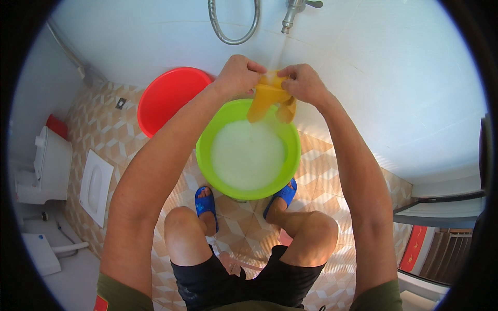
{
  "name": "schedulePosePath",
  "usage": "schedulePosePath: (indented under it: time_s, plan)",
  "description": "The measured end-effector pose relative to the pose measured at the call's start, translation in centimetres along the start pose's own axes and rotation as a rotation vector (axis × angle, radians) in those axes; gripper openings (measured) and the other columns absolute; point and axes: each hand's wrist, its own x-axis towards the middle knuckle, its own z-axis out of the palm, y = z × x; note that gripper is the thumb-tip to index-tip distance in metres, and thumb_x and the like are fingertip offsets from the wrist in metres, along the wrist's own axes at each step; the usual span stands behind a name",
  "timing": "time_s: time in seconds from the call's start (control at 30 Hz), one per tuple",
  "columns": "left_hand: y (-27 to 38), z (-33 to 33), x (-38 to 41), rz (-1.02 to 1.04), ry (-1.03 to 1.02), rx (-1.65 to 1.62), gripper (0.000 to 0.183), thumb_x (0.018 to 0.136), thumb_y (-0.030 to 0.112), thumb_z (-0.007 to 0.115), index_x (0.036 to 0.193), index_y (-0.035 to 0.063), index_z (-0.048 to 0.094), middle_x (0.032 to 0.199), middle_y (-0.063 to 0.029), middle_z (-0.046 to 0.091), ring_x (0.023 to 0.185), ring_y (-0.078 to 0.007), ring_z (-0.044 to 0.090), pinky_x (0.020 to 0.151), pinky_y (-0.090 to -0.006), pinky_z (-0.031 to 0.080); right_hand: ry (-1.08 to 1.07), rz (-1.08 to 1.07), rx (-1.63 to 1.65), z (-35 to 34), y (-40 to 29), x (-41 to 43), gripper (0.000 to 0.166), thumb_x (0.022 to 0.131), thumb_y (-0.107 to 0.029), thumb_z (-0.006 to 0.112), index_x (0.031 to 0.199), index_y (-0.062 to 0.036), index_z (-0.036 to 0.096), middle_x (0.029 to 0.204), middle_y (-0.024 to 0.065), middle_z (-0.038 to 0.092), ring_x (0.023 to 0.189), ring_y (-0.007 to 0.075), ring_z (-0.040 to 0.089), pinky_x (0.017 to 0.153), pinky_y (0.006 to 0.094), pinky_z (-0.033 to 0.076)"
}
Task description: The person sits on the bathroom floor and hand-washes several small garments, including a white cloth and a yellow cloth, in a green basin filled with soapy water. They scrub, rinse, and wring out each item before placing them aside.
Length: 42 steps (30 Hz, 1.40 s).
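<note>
A pliable yellow item [268,95], which looks like a rubber glove, is stretched between my two hands below the tap [288,21]. Water runs from the spout down into its upper opening. My left hand [242,74] pinches the left side of that opening, and my right hand [304,81] grips the right side. Two lobes of the item hang over the far rim of a lime-green plastic basin [288,159]. Whitish, cloudy water [248,155] fills much of the basin, which stands on the floor between my feet.
A red plastic basin [171,97] stands left of the green one, by the wall. A flexible metal hose [233,41] loops down beside the tap. Farther left are a squat toilet [95,186] and a white toilet [54,167]. My feet wear blue slippers [206,204] on patterned tile.
</note>
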Motion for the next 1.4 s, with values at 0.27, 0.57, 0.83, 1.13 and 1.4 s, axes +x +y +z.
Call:
schedulePosePath:
  time_s: [0.27, 0.57, 0.83, 1.13, 1.4]
  plan:
    - [1.7, -0.4, 0.4, -0.142, 0.059, -0.142, 0.030, 0.088, 0.007, 0.062, 0.115, 0.0006, 0.073, 0.104, -0.0124, 0.073, 0.085, -0.0157, 0.070, 0.068, -0.0277, 0.062, -0.061, 0.094, 0.171, -0.9, -1.7, 1.2, 0.033, 0.085, -0.016, 0.066, 0.108, 0.0064, 0.073, 0.094, 0.0127, 0.072, 0.083, 0.0205, 0.068, 0.070, 0.0312, 0.057]
    - [1.7, 0.0, 2.0, -0.188, 0.149, -0.295, 0.038, 0.087, 0.007, 0.067, 0.124, 0.0020, 0.065, 0.098, -0.0095, 0.071, 0.082, -0.0150, 0.070, 0.070, -0.0269, 0.061, 0.030, 0.089, 0.228, -1.3, -2.1, 2.2, 0.030, 0.083, -0.019, 0.071, 0.095, 0.0073, 0.075, 0.083, 0.0133, 0.072, 0.070, 0.0192, 0.068, 0.061, 0.0313, 0.057]
    - [2.0, 0.2, 2.7, -0.184, 0.198, -0.324, 0.035, 0.085, 0.006, 0.066, 0.120, 0.0048, 0.068, 0.093, -0.0050, 0.070, 0.075, -0.0129, 0.066, 0.069, -0.0275, 0.058, -0.002, 0.080, 0.213, -2.2, -2.6, 2.6, 0.035, 0.088, -0.026, 0.067, 0.104, 0.0042, 0.074, 0.091, 0.0097, 0.072, 0.079, 0.0173, 0.066, 0.070, 0.0313, 0.055]
    - [2.1, 0.9, 2.1, -0.213, 0.093, -0.426, 0.027, 0.091, 0.011, 0.060, 0.115, 0.0066, 0.071, 0.102, -0.0059, 0.070, 0.086, -0.0158, 0.065, 0.073, -0.0313, 0.054, -0.052, 0.079, 0.353, -2.1, -2.9, 2.4, 0.031, 0.084, -0.023, 0.073, 0.100, 0.0030, 0.074, 0.090, 0.0092, 0.072, 0.082, 0.0180, 0.068, 0.072, 0.0319, 0.056]
    - [-1.2, 1.9, 1.1, -0.338, 0.320, -0.739, 0.024, 0.094, 0.017, 0.059, 0.108, -0.0003, 0.068, 0.106, -0.0121, 0.066, 0.087, -0.0213, 0.064, 0.072, -0.0386, 0.055, -0.200, 0.078, 0.744, 0.2, -2.1, 0.6, 0.041, 0.083, -0.002, 0.075, 0.123, 0.0053, 0.065, 0.104, 0.0093, 0.068, 0.092, 0.0195, 0.067, 0.080, 0.0320, 0.057]
